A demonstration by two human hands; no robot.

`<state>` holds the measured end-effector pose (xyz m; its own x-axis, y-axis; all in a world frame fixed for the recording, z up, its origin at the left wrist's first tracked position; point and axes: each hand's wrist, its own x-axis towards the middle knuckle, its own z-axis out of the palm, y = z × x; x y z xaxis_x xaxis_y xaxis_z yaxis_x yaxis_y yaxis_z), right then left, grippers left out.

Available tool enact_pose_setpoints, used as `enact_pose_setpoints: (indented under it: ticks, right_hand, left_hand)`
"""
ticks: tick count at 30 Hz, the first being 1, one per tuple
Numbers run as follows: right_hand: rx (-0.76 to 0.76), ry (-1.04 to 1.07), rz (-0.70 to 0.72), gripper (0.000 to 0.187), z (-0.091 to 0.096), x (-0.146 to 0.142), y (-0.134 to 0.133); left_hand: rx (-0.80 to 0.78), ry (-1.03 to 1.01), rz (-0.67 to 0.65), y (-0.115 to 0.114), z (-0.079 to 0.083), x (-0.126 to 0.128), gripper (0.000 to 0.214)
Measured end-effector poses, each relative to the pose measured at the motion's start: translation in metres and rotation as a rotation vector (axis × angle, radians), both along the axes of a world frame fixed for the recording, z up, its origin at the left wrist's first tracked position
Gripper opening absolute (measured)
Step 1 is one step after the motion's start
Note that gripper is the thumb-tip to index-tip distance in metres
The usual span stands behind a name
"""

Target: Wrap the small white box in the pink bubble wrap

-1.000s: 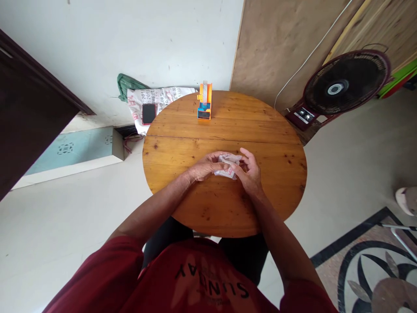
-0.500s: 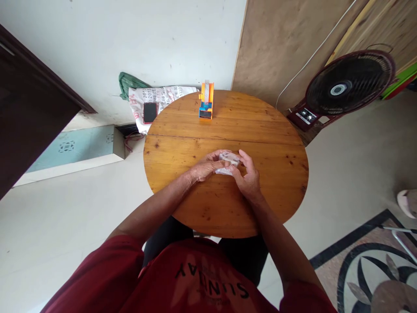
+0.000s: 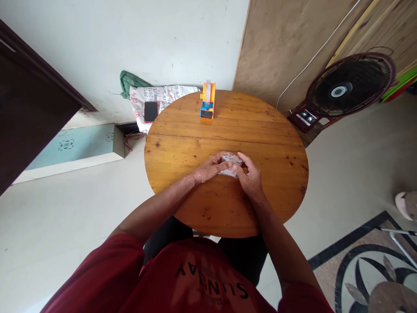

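Over the middle of the round wooden table point(image 3: 182, 152), both hands grip a small clear plastic packet point(image 3: 230, 172) with something whitish inside; its contents are too small to make out. My left hand point(image 3: 211, 168) is closed on the packet's left side, thumb lying across the top. On the other side, my right hand point(image 3: 250, 174) pinches it with the thumb, its forefinger curled at the far edge. Fingers cover part of the packet.
An orange and blue tape dispenser point(image 3: 207, 104) stands at the table's far edge. Left of it, a phone-like dark slab point(image 3: 150, 111) lies on a printed white sack point(image 3: 138, 98). A large fan point(image 3: 352, 84) leans at the right, beyond the table.
Both thumbs have shifted closer together over the packet, and the right thumb presses nearer its middle. The view has moved slightly; the packet stays between both hands.
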<state>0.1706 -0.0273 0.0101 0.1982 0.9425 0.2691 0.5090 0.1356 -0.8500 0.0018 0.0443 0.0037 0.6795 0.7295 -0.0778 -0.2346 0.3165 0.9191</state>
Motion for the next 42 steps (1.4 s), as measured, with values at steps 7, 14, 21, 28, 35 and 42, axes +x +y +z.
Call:
enact_pose_setpoints:
  ticks: [7, 14, 21, 28, 35, 42]
  right_hand:
    - [0.001, 0.017, 0.046, 0.042, -0.006, 0.004, 0.005]
    - [0.014, 0.014, 0.072, 0.035, -0.008, 0.001, 0.009]
    - [0.058, -0.067, 0.098, 0.030, -0.007, 0.001, 0.008]
    - [0.079, -0.225, 0.144, 0.036, -0.002, -0.002, 0.004]
    - [0.131, -0.246, 0.129, 0.033, -0.007, -0.002, 0.005]
    - [0.220, -0.274, 0.057, 0.023, -0.006, -0.004, 0.009]
  left_hand:
    - [0.234, 0.120, -0.004, 0.001, 0.002, -0.004, 0.061]
    - [0.205, 0.098, 0.000, 0.007, -0.001, -0.007, 0.059]
    - [0.029, 0.042, 0.024, 0.010, -0.008, -0.006, 0.056]
    - [-0.019, 0.023, 0.003, 0.010, -0.001, -0.010, 0.054]
    - [0.015, 0.034, -0.064, 0.015, 0.004, -0.018, 0.055]
    - [0.030, 0.054, -0.082, 0.016, 0.005, -0.016, 0.049]
